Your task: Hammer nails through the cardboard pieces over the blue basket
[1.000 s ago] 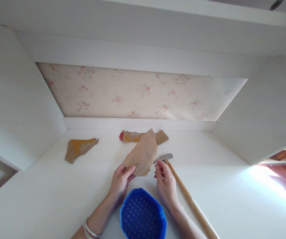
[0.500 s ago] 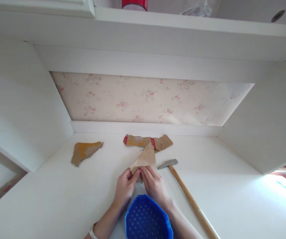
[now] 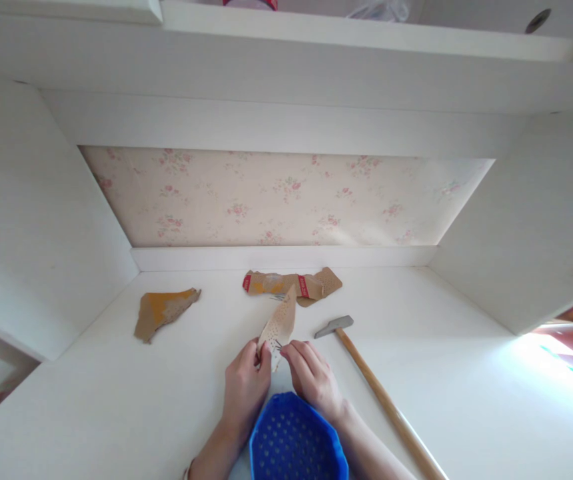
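Two bare hands work at the middle of a white counter [image 3: 116, 407], both on or next to one torn piece of cardboard. Left hand [image 3: 247, 383]: fingers closed, thumb on the near side, pinching the lower left edge of the perforated cardboard [image 3: 283, 321]. Cardboard is held up at a tilt above the counter, narrow tip pointing away from the person, rows of small holes across its face. Right hand [image 3: 314, 381]: fingers bunched, thumb and fingertips pinched together with next to no gap, on a few thin dark pins [image 3: 278, 345] at the cardboard's lower right; exact count too small to tell, and whether the pins also touch the card can't be told. Blue basket [image 3: 339, 445] with a dotted bottom sits between the forearms, just below the hands, cut off by the lower edge of view. Hammer [image 3: 385, 400] lies right of the right hand, apart from it, grey head away, wooden handle running toward the lower right. Behind the held piece, near the back edge, lies a cardboard strip [image 3: 266, 283] with red bands; some thin dark bits show beside it. Another cardboard scrap [image 3: 162, 315], partly orange, lies alone on the left. Floral panel [image 3: 286, 200] behind.
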The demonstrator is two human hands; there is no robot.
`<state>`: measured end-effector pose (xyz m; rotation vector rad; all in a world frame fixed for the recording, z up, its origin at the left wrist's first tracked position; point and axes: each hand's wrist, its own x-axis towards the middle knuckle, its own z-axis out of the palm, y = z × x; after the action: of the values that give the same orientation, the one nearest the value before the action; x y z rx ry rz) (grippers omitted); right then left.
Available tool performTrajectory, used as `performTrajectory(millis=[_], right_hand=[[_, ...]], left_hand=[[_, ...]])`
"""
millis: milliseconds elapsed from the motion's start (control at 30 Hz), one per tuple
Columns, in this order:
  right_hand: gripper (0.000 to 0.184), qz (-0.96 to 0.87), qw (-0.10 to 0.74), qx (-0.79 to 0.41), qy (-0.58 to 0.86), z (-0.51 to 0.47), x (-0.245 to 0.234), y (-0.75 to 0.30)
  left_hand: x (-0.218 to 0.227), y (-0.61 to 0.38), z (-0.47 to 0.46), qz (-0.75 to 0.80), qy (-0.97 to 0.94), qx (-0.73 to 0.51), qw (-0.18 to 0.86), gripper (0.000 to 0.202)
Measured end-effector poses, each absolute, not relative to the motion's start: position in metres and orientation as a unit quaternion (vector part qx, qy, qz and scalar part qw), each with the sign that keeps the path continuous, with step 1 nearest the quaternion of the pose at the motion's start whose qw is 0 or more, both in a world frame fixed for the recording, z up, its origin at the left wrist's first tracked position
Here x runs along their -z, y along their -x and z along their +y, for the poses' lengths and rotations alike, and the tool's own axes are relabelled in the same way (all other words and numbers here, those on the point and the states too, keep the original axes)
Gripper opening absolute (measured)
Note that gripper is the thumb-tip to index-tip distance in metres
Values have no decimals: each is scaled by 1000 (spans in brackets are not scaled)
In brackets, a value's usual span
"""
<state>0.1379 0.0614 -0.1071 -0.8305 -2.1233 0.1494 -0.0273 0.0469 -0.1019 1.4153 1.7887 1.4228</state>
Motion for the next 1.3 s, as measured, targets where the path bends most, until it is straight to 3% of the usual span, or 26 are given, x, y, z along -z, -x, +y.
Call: performTrajectory(millis=[100, 200, 567, 733, 1067, 1200, 1300], right_hand=[[26, -801, 451, -54, 390, 64, 110, -139], [25, -766, 456, -61, 448, 73, 113, -141], [46, -843, 305, -76, 437, 83, 122, -135], [37, -848, 296, -89, 431, 84, 122, -131], [26, -775, 400, -169, 459, 82, 119, -132], [27, -681, 481, -209, 510, 82, 120, -139], [39, -637, 516, -241, 520, 82, 122, -141]], left_hand=[[100, 40, 53, 703, -454, -509, 204, 34], [100, 48, 57, 684, -410, -552, 243, 33], [115, 48, 61, 614, -362, -615, 337, 40], [114, 45, 60, 586, -359, -623, 373, 42], [117, 45, 68, 465, -296, -664, 505, 41], [116, 53, 71, 472, -305, -669, 486, 46], [116, 60, 72, 506, -323, -669, 438, 47]])
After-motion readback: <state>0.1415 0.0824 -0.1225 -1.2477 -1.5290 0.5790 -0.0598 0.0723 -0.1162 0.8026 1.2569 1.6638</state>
